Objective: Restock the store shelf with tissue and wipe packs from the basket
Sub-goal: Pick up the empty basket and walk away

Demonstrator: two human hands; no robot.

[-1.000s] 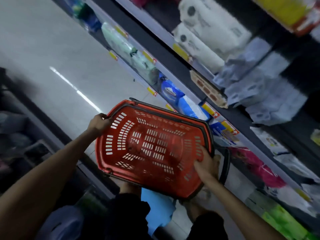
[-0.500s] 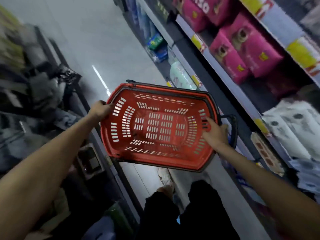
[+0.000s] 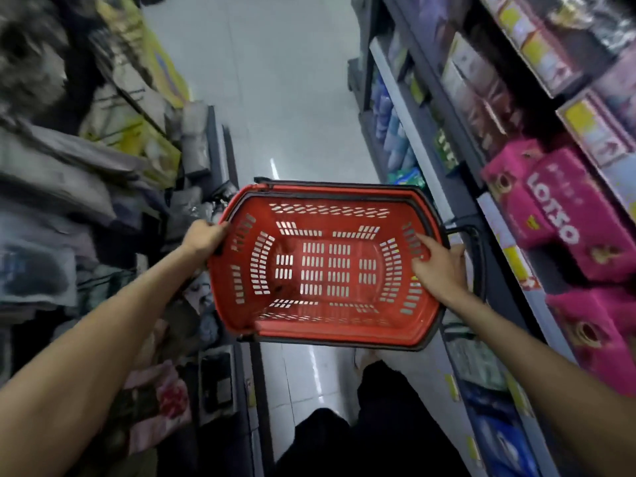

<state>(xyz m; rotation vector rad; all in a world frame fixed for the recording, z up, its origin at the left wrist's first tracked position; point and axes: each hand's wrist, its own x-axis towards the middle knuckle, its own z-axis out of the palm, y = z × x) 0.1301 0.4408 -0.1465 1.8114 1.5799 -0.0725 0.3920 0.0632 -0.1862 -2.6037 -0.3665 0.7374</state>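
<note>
Only thing I can actually read from here is "LOTSO" in big white letters, running sideways on the pink pack (image 3: 564,215) on the shelf (image 3: 461,201) to my right. The yellow price tags (image 3: 514,261) along the shelf edge are too blurry to read.

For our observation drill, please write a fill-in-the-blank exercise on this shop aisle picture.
1. The basket, held by the left hand and right hand, is coloured ____.
2. It contains ____ packs.
3. The LOTSO packs are coloured ____.
4. They sit on the person's ____ side.
Missing words: red; no; pink; right.
</note>
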